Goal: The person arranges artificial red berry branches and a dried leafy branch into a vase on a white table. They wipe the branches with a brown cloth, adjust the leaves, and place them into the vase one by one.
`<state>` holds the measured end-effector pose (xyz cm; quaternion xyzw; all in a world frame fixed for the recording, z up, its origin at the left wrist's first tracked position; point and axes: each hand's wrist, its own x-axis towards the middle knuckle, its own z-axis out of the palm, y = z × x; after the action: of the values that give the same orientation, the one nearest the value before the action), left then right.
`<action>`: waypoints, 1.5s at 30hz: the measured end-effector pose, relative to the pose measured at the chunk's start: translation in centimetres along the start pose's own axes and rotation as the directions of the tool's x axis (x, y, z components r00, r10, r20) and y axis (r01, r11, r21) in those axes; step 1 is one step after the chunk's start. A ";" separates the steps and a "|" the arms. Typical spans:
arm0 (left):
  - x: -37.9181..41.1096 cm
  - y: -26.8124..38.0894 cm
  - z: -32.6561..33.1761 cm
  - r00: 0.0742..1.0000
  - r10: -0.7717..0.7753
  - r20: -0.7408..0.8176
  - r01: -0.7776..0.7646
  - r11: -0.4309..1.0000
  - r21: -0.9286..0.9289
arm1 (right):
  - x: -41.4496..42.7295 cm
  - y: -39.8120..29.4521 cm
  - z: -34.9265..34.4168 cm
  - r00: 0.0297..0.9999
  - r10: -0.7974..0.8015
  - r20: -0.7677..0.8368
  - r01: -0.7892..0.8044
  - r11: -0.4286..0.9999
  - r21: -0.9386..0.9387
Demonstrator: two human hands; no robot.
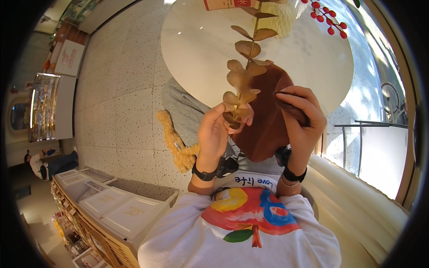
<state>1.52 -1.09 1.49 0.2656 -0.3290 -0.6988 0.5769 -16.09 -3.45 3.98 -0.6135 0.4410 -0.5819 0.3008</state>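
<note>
My left hand (214, 130) pinches the lower end of a stem with rounded golden-brown leaves (252, 48), which looks like preserved eucalyptus. The stem rises upward across the view. Behind it hangs a large reddish-brown piece of soft-looking material (264, 124), perhaps cloth or a big leaf; I cannot tell which. The fingers of my right hand (303, 109) are closed on a dark brown folded part (293, 112) at its right side. The piece's upper part overlaps the near edge of a round white table (197, 50).
On the table stand a pale yellow textured vase (278, 20) and a printed card (221, 4). A sprig of red berries (320, 18) reaches in at upper right. A golden plush toy (174, 140) lies by my left leg. Left are white cabinets (130, 211) and another person (50, 164).
</note>
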 end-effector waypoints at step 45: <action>0.1 -0.9 2.0 0.845 0.535 -0.010 -0.332 0.538 0.775 | -0.9 -1.2 0.8 0.967 -0.083 0.240 0.099 0.994 -0.056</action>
<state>-0.59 -0.76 2.13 0.4721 -0.5676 -0.2944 0.6069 -15.02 -2.25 4.56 -0.7080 0.3928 -0.5023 0.3035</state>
